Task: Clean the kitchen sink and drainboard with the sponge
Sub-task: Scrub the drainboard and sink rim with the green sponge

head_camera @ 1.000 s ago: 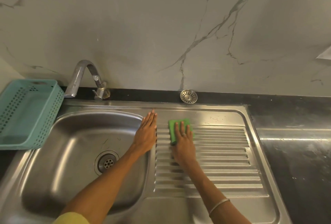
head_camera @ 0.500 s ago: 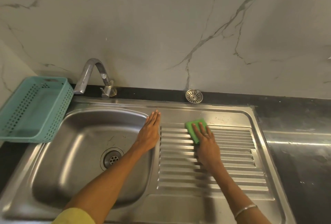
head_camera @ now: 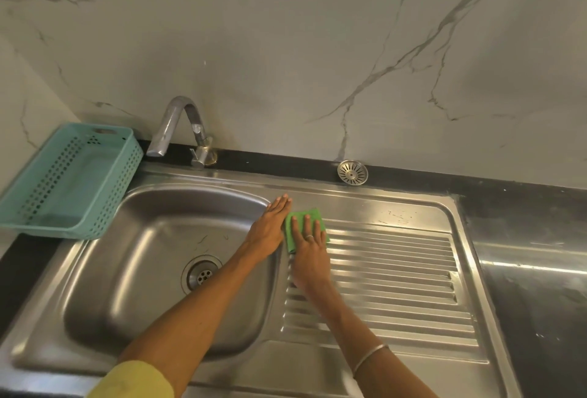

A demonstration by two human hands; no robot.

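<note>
A green sponge [head_camera: 301, 219] lies flat at the far left corner of the ribbed steel drainboard [head_camera: 397, 270]. My right hand [head_camera: 309, 254] presses down on it with fingers spread, covering its near half. My left hand [head_camera: 270, 229] rests flat, fingers together, on the strip between the sink bowl [head_camera: 143, 270] and the drainboard, just left of the sponge and touching its edge. The bowl's drain [head_camera: 201, 273] is uncovered.
A teal perforated basket [head_camera: 70, 181] sits left of the sink on the counter. A steel tap [head_camera: 181, 127] stands behind the bowl. A loose drain strainer [head_camera: 352, 172] rests on the black ledge behind the drainboard. Black countertop [head_camera: 533, 270] extends to the right.
My right hand has slid the sponge left along the drainboard's far edge until it sits beside my left hand, which has stayed in place.
</note>
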